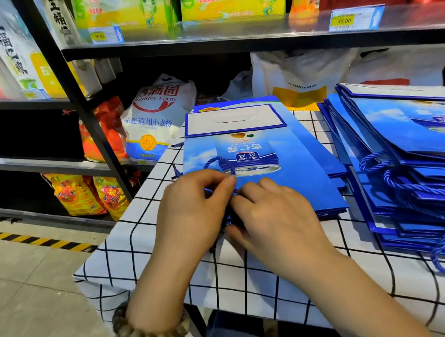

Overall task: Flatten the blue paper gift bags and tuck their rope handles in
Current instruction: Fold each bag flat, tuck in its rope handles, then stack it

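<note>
Bright, even light from above. Glare streaks the shelf [228, 33] well beyond my left hand [193, 213] and right hand [271, 218]; soft shadows beneath both. Focus softens up there; straight lines bow toward frame edges.

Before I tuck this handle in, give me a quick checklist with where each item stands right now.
1. Blue bag lying flat on the table: ok.
2. Bottom flap folded down flat: ok.
3. Rope handle inside the bag: not ok, its loop lies on the bag's face.
4. Left hand pinching that rope: ok.
5. Right hand grip at the bag's near edge: cannot tell, its fingertips are hidden.
6. Stack on the right, handles tucked: not ok, ropes hang loose.
</note>
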### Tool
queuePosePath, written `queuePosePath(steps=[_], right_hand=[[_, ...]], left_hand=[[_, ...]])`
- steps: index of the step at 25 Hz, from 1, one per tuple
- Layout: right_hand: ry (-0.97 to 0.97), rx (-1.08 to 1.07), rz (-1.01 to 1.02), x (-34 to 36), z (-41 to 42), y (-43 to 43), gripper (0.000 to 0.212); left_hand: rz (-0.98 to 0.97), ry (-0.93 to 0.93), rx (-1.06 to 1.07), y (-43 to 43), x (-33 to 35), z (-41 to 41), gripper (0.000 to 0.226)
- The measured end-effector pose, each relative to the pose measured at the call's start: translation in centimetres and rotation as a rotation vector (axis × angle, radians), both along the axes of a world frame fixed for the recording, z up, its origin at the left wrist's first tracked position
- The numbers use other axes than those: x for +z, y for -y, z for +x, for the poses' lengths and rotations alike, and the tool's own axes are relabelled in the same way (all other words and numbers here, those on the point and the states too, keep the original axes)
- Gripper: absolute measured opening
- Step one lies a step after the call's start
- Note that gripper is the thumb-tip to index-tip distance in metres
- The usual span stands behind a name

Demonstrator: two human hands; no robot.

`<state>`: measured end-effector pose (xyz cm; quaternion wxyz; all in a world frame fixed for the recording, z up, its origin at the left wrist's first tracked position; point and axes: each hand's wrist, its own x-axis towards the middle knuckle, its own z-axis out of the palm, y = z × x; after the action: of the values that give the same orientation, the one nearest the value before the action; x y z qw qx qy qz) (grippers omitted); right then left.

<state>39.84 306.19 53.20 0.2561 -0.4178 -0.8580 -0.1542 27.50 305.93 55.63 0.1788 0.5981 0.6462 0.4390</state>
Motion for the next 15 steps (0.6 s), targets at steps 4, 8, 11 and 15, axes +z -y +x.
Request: queuePosePath(steps=[4, 8, 11, 15], right_hand=[[-0.113, -0.085, 0.185, 2.0, 0.1, -1.0, 0.027], [-0.567, -0.014, 0.232, 4.8, 0.9, -0.7, 0.025], [-1.177, 0.134, -0.007, 6.8, 1.2, 0.5, 0.021], [-1.743, 0.141, -0.432, 6.4, 3.1, 0.8, 0.012]], left_hand=[[0.480, 0.270, 0.169, 1.1, -1.1, -0.9, 0.025], [0.323, 0.320, -0.135, 1.8, -1.8, 1.0, 0.043], [0.266, -0.131, -0.242, 1.1, -2.2, 2.9, 0.077], [0.337, -0.368, -0.185, 0.4, -1.5, 1.8, 0.072]])
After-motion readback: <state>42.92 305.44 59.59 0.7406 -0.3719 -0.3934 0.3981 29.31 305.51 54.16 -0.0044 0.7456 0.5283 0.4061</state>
